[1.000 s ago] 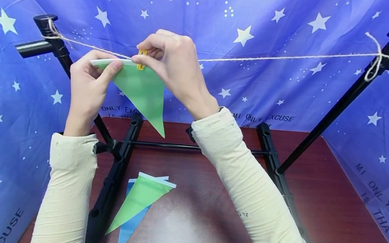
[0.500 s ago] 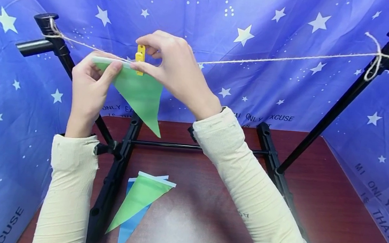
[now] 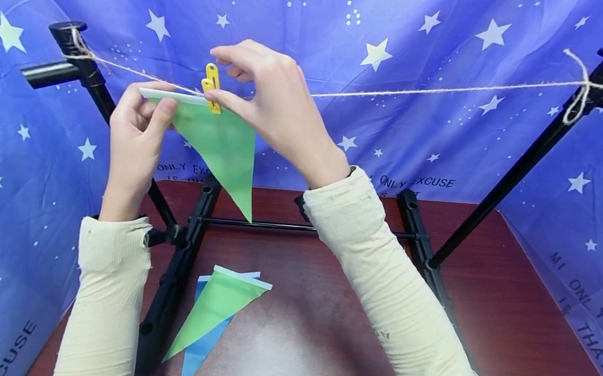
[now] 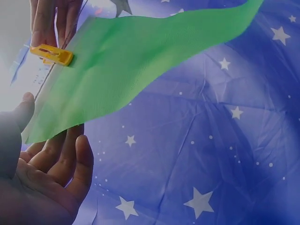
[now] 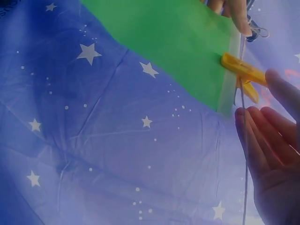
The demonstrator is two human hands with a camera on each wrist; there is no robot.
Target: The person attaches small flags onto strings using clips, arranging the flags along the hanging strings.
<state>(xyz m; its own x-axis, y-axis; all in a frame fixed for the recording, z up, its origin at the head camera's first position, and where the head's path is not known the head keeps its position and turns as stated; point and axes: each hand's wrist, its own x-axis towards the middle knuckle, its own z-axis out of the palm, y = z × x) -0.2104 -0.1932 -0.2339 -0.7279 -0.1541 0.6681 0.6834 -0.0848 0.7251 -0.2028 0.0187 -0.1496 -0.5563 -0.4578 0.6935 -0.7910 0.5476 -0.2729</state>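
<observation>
A green triangular flag (image 3: 223, 150) hangs point down by its white top band at the string's left part. A yellow clip (image 3: 212, 88) sits across band and string, in the left wrist view also a yellow clip (image 4: 54, 55) on the band. My left hand (image 3: 136, 145) holds the flag's left corner, thumb in front, fingers behind. The thumb of my right hand (image 3: 287, 105) touches the clip's lower arm; its other fingers are raised off the clip. In the right wrist view, those fingers of the right hand (image 5: 276, 154) lie extended beside the string (image 5: 245, 178).
The string (image 3: 431, 91) runs between two black posts, left (image 3: 93, 86) and right (image 3: 516, 166). On the dark red table (image 3: 320, 335) lie a green flag (image 3: 219, 304) and a blue flag (image 3: 204, 351), overlapping. A blue starry cloth (image 3: 394, 130) stands behind.
My right fingers have come away from the clip's upper arm, leaving the thumb on it. The clip now tilts left at its top. My left thumb has shifted left along the band.
</observation>
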